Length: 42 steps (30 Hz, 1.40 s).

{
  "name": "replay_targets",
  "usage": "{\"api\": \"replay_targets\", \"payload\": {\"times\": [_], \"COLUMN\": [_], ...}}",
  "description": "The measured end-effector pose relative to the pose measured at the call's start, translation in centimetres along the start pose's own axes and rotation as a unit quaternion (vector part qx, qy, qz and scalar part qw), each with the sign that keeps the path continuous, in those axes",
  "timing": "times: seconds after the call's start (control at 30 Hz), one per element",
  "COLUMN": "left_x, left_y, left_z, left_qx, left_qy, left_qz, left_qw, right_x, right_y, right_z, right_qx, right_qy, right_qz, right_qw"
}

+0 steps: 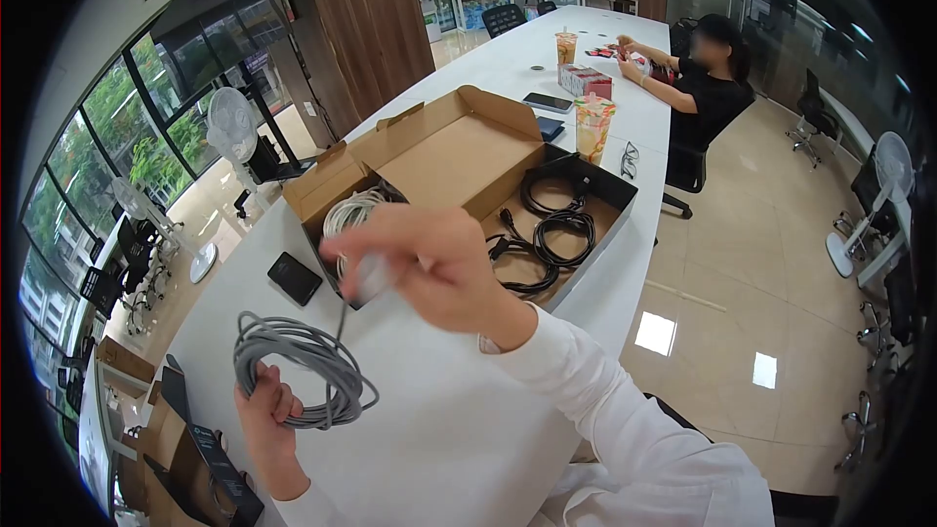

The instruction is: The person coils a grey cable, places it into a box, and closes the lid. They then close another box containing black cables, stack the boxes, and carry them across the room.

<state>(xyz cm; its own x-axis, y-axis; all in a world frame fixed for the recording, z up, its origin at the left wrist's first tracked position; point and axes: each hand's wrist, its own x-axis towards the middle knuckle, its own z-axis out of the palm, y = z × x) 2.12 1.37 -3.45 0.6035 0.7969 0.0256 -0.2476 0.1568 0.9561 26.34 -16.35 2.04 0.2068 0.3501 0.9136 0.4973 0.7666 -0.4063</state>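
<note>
My left hand [268, 410] is closed around a coiled grey cable [303, 356] over the near part of the white table. Above and to the right, my right hand [425, 259] pinches the cable's free end, where a pale, blurred connector [373, 278] shows between the fingers. A short length of cable runs up from the coil to it. Behind my right hand lies an open cardboard box [454, 141], its lid folded back. White coiled cable [356, 210] sits in its left part, partly hidden by my hand. Black coiled cables [561, 234] lie in its right part.
A black flat case [294, 278] lies left of the box. Behind it are a drink cup [592, 127], glasses [631, 160], a phone [549, 101] and a red box [586, 83]. A person [708, 88] sits at the table's right side. Another open box [190, 449] stands lower left.
</note>
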Motion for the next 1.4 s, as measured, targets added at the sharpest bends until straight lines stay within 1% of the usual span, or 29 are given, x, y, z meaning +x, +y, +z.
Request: {"api": "replay_targets", "payload": {"times": [0.03,0.1,0.13,0.2,0.23,0.27,0.3,0.37,0.4,0.47,0.5,0.57,0.6,0.67,0.73,0.77,0.87,0.9,1.03,1.13,1.23,1.33,1.37,1.4], "left_x": [-0.1,-0.1,0.2,0.7,-0.3,-0.1,0.2,1.0,0.8,-0.2,-0.6,-1.1,-1.1,-1.1,-1.3,-1.4,-2.4,-2.7,-3.9,-5.1,-6.1,-6.1,-6.1,-6.1], "left_y": [-0.3,-1.1,-1.8,-2.9,-2.9,-3.0,-3.2,-4.1,-3.9,-2.8,-2.0,-0.5,-0.6,-1.2,-1.0,-1.0,-0.5,-0.5,-0.7,0.0,-0.2,-0.1,0.4,0.1], "left_z": [0.3,0.9,0.7,1.0,3.0,3.0,2.6,1.0,1.6,3.3,3.2,2.8,2.4,2.0,2.3,2.1,2.1,2.4,3.5,4.0,4.9,4.5,3.9,3.5], "left_qx": [0.032,0.094,0.131,0.203,0.192,0.214,0.237,0.257,0.222,0.153,0.149,0.139,0.121,0.083,0.082,0.083,0.117,0.139,0.237,0.272,0.243,0.281,0.302,0.302], "left_qy": [0.009,0.027,0.013,-0.017,0.023,0.005,-0.014,-0.046,-0.029,0.008,-0.005,-0.034,-0.023,-0.012,-0.042,-0.046,-0.040,-0.039,-0.019,-0.027,0.021,0.016,-0.016,0.010], "left_qz": [-0.001,-0.002,0.033,0.102,0.136,0.128,0.121,0.121,0.108,0.079,0.058,0.016,0.017,0.020,0.024,0.035,0.063,0.068,0.108,0.100,0.100,0.103,0.072,0.092], "left_qw": [0.999,0.995,0.991,0.974,0.972,0.968,0.964,0.958,0.969,0.985,0.987,0.990,0.992,0.996,0.995,0.995,0.990,0.987,0.965,0.957,0.965,0.954,0.951,0.949], "right_x": [0.3,0.4,0.3,-0.4,-0.5,-0.8,-1.4,-2.1,-2.3,-2.2,-2.1,-2.3,-2.4,-2.5,-2.7,-2.7,-3.0,-3.2,-3.6,-3.1,-2.7,-3.5,-3.6,-3.5], "right_y": [-1.0,-1.3,-1.2,-1.1,-1.2,-1.3,-1.2,-0.7,-0.3,1.1,1.8,2.9,3.1,2.9,3.5,3.9,4.2,4.4,4.7,3.1,2.2,3.5,3.5,3.5], "right_z": [0.6,1.5,2.0,3.4,3.9,4.3,4.8,5.9,6.3,6.0,5.9,5.5,5.4,5.8,7.0,7.1,7.1,7.1,7.9,7.7,7.3,7.6,7.4,7.5], "right_qx": [-0.056,-0.069,-0.076,-0.073,-0.070,-0.067,-0.058,-0.081,-0.092,-0.116,-0.127,-0.107,-0.100,-0.114,-0.110,-0.136,-0.130,-0.156,-0.174,-0.196,-0.235,-0.262,-0.220,-0.189], "right_qy": [0.003,-0.046,-0.072,-0.137,-0.171,-0.204,-0.273,-0.261,-0.255,-0.214,-0.193,-0.215,-0.224,-0.195,-0.155,-0.127,-0.115,-0.129,-0.079,-0.089,-0.135,-0.151,-0.154,-0.161], "right_qz": [-0.037,-0.107,-0.142,-0.126,-0.114,-0.101,-0.027,-0.036,-0.040,-0.049,-0.053,-0.021,-0.004,-0.009,-0.008,-0.042,0.048,0.081,0.114,0.197,0.240,0.181,0.188,0.205], "right_qw": [0.998,0.991,0.984,0.980,0.976,0.971,0.960,0.961,0.962,0.969,0.971,0.971,0.969,0.974,0.982,0.982,0.984,0.976,0.975,0.957,0.932,0.936,0.945,0.947]}}
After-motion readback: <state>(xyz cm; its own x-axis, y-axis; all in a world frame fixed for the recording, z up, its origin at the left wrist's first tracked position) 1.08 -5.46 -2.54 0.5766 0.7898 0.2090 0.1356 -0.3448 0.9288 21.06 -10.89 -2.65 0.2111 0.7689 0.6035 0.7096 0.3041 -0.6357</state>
